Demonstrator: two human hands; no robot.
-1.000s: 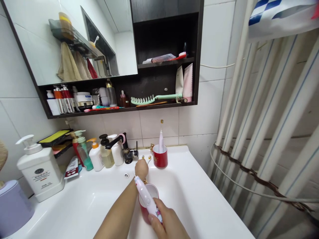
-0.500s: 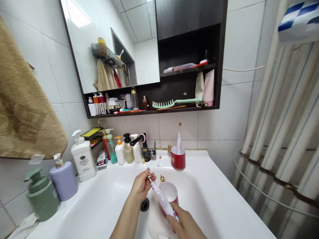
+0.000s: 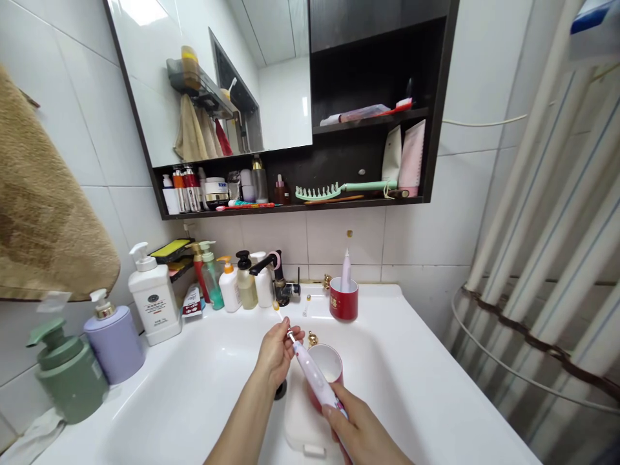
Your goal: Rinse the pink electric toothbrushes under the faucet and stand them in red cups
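Above the sink, an electric toothbrush (image 3: 312, 371) with a white and pale pink handle slants up and to the left. My right hand (image 3: 362, 423) is wrapped around the lower part of its handle. My left hand (image 3: 275, 352) pinches the slim toothbrush head (image 3: 279, 312) at the upper end; its tip has a yellowish-brown patch. Just beyond the handle stands a red cup (image 3: 334, 361) with a white inside and a gold ornament on its far side. Below the hands a white case (image 3: 303, 434) lies in the sink, partly covered by the right hand and cup.
At the sink's back edge, another red cup (image 3: 343, 305) holds a toothbrush handle (image 3: 345, 271). A small brush head (image 3: 306, 307) lies beside it. The black faucet (image 3: 281, 284) and several pump bottles (image 3: 230, 284) stand farther left. A dark cabinet (image 3: 339, 158) hangs above.
The camera view has tilted and shifted slightly. Both hands keep their hold on the toothbrush, with little visible movement between them.
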